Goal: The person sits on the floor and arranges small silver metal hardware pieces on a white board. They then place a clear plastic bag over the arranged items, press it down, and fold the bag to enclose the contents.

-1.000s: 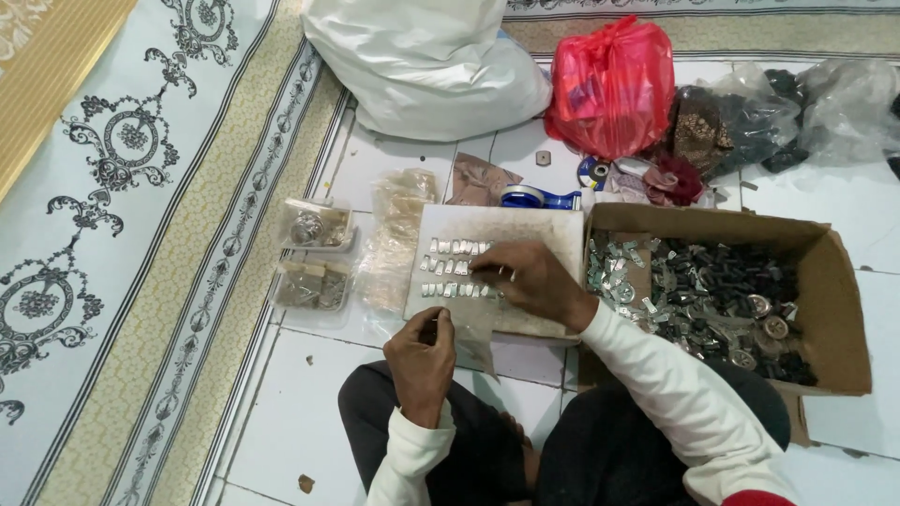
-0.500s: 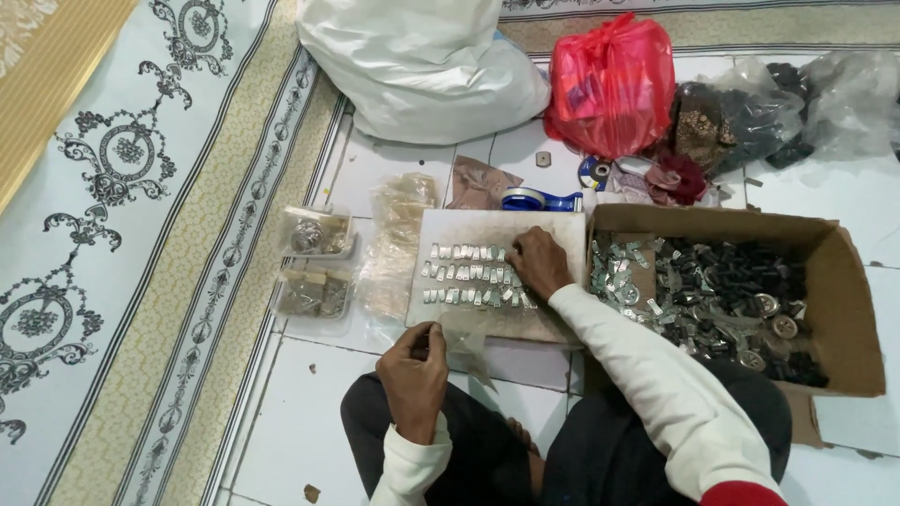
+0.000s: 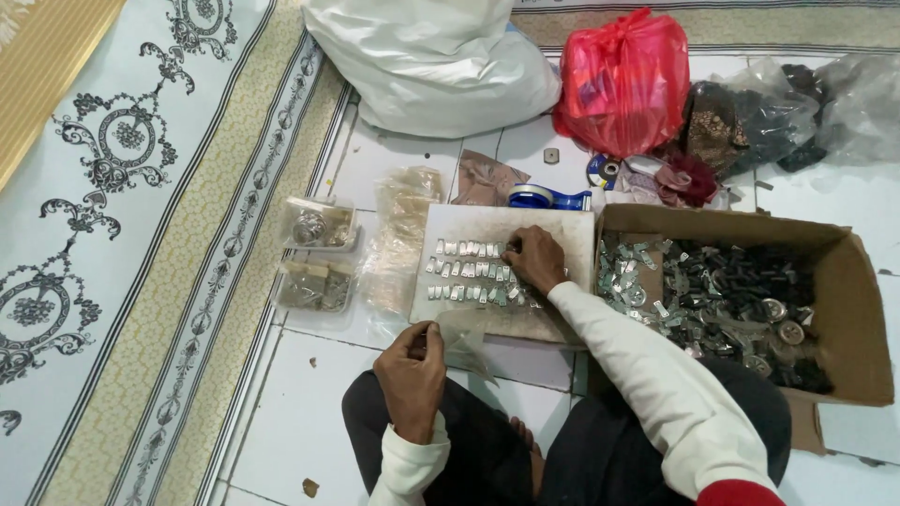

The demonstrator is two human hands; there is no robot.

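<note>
**Sorting small metal pieces on a tiled floor**

A white tiled floor [image 3: 309, 440] carries everything, bordered on the left by a pale patterned carpet [image 3: 112, 234] whose edge runs diagonally from far to near. Bare tile lies open near the carpet edge on the near left; the far side is crowded.

Just right of the carpet sit two small clear plastic boxes [image 3: 319, 253] with metal bits inside, and beside them a loose stack of clear little bags [image 3: 403, 234]. Far behind lies a big white sack [image 3: 431, 61].

The left hand [image 3: 411, 375], held near above the lap, pinches a small clear bag [image 3: 464, 337] between thumb and fingers. In the middle lies a flat white board [image 3: 553, 234] with rows of small silvery pieces [image 3: 469, 272] on it. The right hand [image 3: 534, 258] rests on the board, fingers curled together on the right end of the rows.

Farther right stand a red plastic bag [image 3: 623, 80] and dark clear bags [image 3: 759, 112]. On the right, touching the board's edge, an open cardboard box [image 3: 844, 319] holds a heap of silvery and black parts.
</note>
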